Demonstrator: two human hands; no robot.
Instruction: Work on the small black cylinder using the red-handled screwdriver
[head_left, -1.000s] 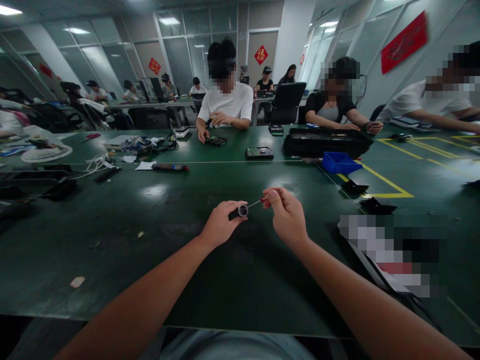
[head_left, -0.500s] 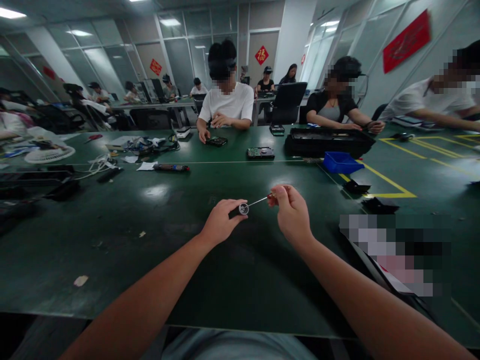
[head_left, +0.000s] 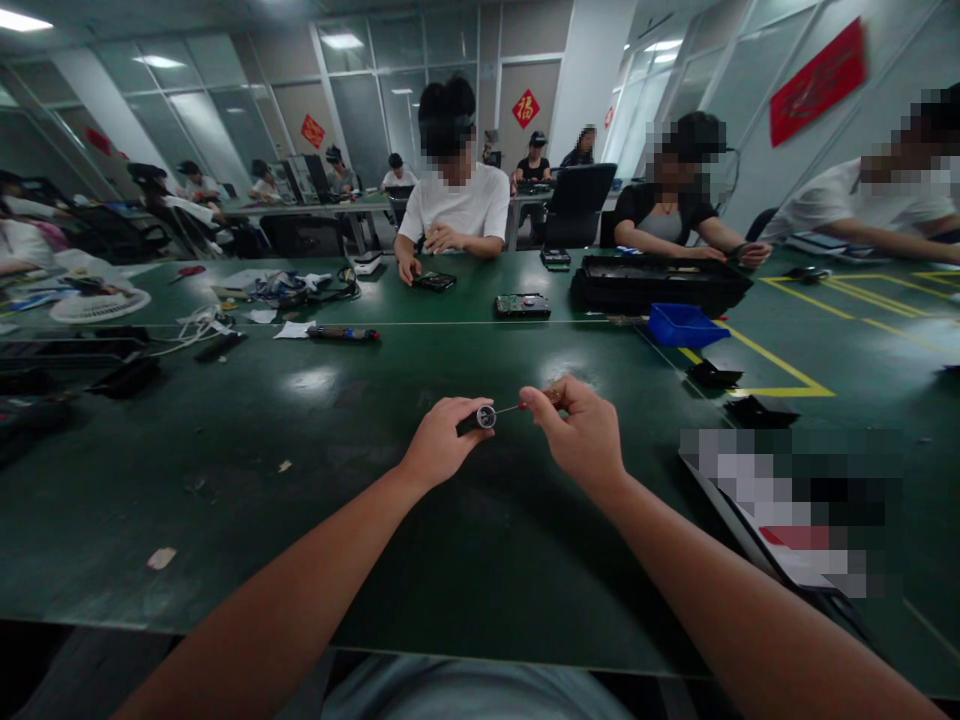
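Observation:
Over the middle of the green table point(head_left: 315, 500), my left hand point(head_left: 439, 440) is closed round a small black part with a round silver end point(head_left: 486, 416). My right hand point(head_left: 577, 430) pinches a thin screwdriver point(head_left: 516, 407) with a red grip. Its metal tip rests on the silver end. Both hands hover just above the table top, a few centimetres apart.
A blue bin point(head_left: 681, 325) and a long black tray point(head_left: 660, 282) stand at the back right, with small black parts point(head_left: 711, 374) near yellow floor-style lines. A circuit board point(head_left: 521, 305) and a dark tool point(head_left: 343, 333) lie ahead. Cables and clutter sit at the left. Other people work across the table.
My right hand has shifted slightly, so the screwdriver lies flatter and its shown shaft is shorter. My left hand has stayed in place.

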